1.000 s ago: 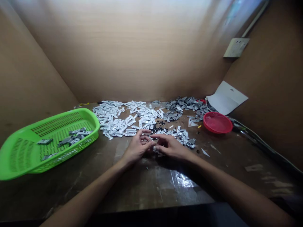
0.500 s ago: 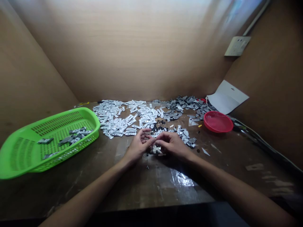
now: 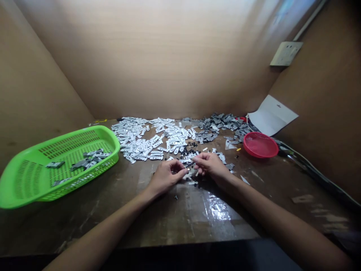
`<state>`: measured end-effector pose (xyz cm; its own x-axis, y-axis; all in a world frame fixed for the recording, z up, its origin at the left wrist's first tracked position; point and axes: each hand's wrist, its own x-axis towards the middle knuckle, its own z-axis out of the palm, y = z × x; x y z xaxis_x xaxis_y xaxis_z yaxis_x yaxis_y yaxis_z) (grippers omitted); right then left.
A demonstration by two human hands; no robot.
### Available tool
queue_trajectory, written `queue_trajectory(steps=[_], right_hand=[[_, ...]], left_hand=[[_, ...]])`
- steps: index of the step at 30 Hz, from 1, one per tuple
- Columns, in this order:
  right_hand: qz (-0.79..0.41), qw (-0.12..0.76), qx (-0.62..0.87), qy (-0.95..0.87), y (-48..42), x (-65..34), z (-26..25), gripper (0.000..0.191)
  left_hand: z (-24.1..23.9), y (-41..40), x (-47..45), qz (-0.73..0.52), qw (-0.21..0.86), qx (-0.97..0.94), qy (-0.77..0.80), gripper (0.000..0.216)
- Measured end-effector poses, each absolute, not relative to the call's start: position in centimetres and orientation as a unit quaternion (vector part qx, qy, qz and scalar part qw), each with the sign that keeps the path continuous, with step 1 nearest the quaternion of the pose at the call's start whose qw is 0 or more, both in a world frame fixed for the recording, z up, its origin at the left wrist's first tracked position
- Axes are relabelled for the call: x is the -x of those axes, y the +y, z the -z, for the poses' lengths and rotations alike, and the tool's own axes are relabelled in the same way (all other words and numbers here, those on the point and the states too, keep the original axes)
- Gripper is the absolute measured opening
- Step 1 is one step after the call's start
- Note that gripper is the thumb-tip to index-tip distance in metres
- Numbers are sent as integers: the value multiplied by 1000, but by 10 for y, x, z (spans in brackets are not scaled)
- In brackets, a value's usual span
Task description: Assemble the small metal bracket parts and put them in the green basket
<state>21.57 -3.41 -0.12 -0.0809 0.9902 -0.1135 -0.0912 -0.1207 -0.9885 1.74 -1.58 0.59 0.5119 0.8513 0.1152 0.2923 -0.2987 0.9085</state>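
Observation:
My left hand (image 3: pixel 166 176) and my right hand (image 3: pixel 211 165) meet at the middle of the brown table (image 3: pixel 175 214). Both have fingers curled in a pinch around small metal pieces (image 3: pixel 189 174) between them; what exactly each holds is too small to name. Just beyond the hands lies a little heap of black bits (image 3: pixel 188 150). Behind that spreads a wide scatter of white metal plates (image 3: pixel 143 141), with a heap of grey metal parts (image 3: pixel 217 126) to its right.
A green slotted basket (image 3: pixel 28 184) with a few grey parts stands at the left. A red bowl (image 3: pixel 261 145) sits at the right, with white paper (image 3: pixel 272 114) and cables (image 3: pixel 310 169) along the right wall. A wall socket (image 3: pixel 286 53) hangs above. Brown panels enclose three sides.
Both hands have shifted slightly; the right hand has drawn back a little to the right and the left fingers have curled in tighter. The view has tilted slightly.

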Motion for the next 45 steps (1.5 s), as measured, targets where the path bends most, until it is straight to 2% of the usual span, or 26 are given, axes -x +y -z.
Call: queue_trajectory(steps=[3,6,8,9,11,13,15,18,26,32,38,45], right_hand=[[-579,472,478,-462,-33,-216,1,33],[-554,452,490,-498,-31,-227,-10,39],[-464,429,531,-565,-29,-241,-21,39],[-380,413,560,-610,-29,-249,-26,34],[-230,338,591,-695,-28,-263,-32,21],[-149,246,593,-752,-27,-273,-32,13],[-122,175,576,-789,-25,-278,-28,12],[-100,135,543,-822,-21,-279,-18,18],[-137,182,524,-821,-19,-276,-15,10],[-177,254,540,-783,-22,-270,-21,14],[-223,271,521,-778,-26,-263,-27,13],[-228,333,497,-768,-36,-247,-34,14]], left_hand=[[-7,-18,-18,-328,445,-739,384,22],[-5,-13,-17,-354,508,-678,396,22],[-3,-7,-16,-361,580,-604,410,22],[-2,-5,-14,-363,612,-566,416,22],[-1,0,-11,-364,660,-506,420,23],[0,2,-9,-361,692,-470,411,24],[0,2,-8,-357,711,-455,398,24],[-1,1,-8,-344,723,-459,385,23],[-3,-2,-9,-293,729,-474,397,23],[-2,-4,-9,-249,706,-512,422,26],[-4,-5,-11,-235,700,-510,441,25],[-2,-6,-11,-236,693,-519,442,25]])
